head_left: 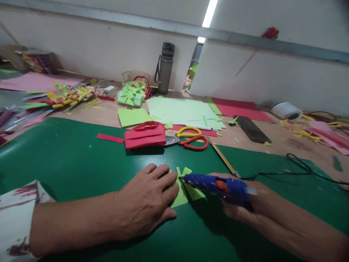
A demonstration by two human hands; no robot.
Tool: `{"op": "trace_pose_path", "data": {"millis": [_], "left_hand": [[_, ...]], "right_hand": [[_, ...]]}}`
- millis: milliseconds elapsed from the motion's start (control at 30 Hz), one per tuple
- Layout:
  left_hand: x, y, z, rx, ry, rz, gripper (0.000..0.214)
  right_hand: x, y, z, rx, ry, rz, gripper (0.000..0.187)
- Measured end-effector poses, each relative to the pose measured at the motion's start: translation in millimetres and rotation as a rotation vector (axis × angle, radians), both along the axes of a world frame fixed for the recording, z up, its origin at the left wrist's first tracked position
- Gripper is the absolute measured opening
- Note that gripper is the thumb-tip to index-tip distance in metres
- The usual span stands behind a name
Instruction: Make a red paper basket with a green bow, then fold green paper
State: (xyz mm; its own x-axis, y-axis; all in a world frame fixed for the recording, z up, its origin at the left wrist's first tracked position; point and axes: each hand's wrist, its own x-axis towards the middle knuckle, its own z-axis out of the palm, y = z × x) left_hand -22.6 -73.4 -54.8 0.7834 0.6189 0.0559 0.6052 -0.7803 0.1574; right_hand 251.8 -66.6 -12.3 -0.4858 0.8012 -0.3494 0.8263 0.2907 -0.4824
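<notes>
A hot glue gun (209, 183), blue with an orange part, is gripped in my right hand (242, 203). Its nozzle points left and meets the middle of a light green paper cutout (181, 196) with petal-like strips. My left hand (156, 196) lies palm down over the cutout's left side, thumb apart from the fingers, covering part of it. Beyond my hands sits a folded red paper bag (145, 136) with a handle. Scissors (188, 140) with yellow and orange handles have their blades partly hidden behind the bag. A red paper strip (110, 138) lies to its left.
The green mat (81, 163) covers the near table. A craft knife (223, 158) and the black cord (280, 173) lie on the right. Behind are pale green sheets (177, 109), a phone (252, 129), a grey bottle (165, 69) and a green paper bag (132, 94).
</notes>
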Motion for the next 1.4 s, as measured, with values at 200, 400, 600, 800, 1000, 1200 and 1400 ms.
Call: {"op": "trace_pose_path", "data": {"millis": [200,400,600,800,1000,1200,1400], "left_hand": [[-1.0,-1.4,0.1,-0.009,0.003,-0.002,0.031],[0.6,0.0,0.5,-0.011,0.012,-0.001,0.031],[1.6,0.4,1.6,-0.025,0.013,0.001,0.029],[0.3,-1.4,1.6,-0.017,0.015,0.001,0.030],[1.2,-0.9,3.0,-0.024,0.011,0.001,0.028],[1.4,-2.0,4.0,-0.028,0.018,0.004,0.026],[2.3,-0.5,4.2,-0.017,0.021,0.002,0.026]], "right_hand": [[5.8,-3.3,-6.7,0.103,0.025,0.021,0.049],[-0.6,-1.9,-2.3,0.167,0.073,0.057,0.051],[1.0,-6.0,-2.9,0.184,0.115,0.083,0.046],[0.8,-6.3,-4.4,0.097,0.055,0.044,0.046],[8.8,-13.5,-9.9,0.184,0.077,0.010,0.048],[-0.9,-8.5,-7.5,0.134,0.077,0.042,0.048],[3.6,-10.9,-7.7,0.237,0.109,0.048,0.045]]}}
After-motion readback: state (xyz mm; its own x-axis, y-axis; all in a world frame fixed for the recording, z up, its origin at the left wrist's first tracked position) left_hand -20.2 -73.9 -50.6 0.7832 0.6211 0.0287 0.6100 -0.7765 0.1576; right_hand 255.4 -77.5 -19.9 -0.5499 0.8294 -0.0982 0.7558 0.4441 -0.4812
